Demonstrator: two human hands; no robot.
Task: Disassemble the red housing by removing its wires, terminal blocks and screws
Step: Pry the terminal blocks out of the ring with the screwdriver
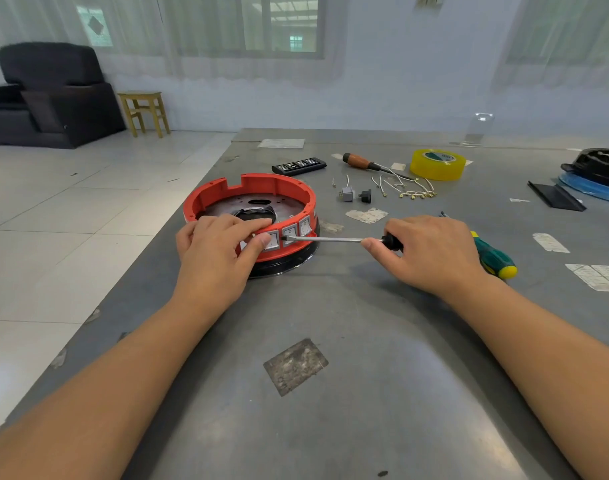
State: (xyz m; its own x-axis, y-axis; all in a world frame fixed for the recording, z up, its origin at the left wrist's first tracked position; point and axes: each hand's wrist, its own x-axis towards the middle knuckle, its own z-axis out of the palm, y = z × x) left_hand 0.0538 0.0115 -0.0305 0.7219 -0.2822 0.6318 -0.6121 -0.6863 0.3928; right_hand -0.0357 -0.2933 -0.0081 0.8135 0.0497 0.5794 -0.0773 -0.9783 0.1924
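Observation:
The round red housing (258, 183) sits on a black base on the grey metal table (365, 358). Grey rocker switches (290, 233) line its near wall. My left hand (215, 252) grips the near rim, fingers over the top and thumb pressed on one switch. My right hand (431, 252) holds a green and yellow screwdriver (493, 258). Its steel shaft (327, 239) points left, and the tip touches the edge of a switch. Several removed white wires (410, 188) and two loose switch parts (355, 195) lie behind the housing on the right.
A wooden-handled screwdriver (362, 162), a black bit case (299, 165) and a yellow tape roll (437, 164) lie at the back. A black part on a blue ring (597, 174) is far right. Paper scraps (597, 277) dot the table. The table's left edge drops to tiled floor.

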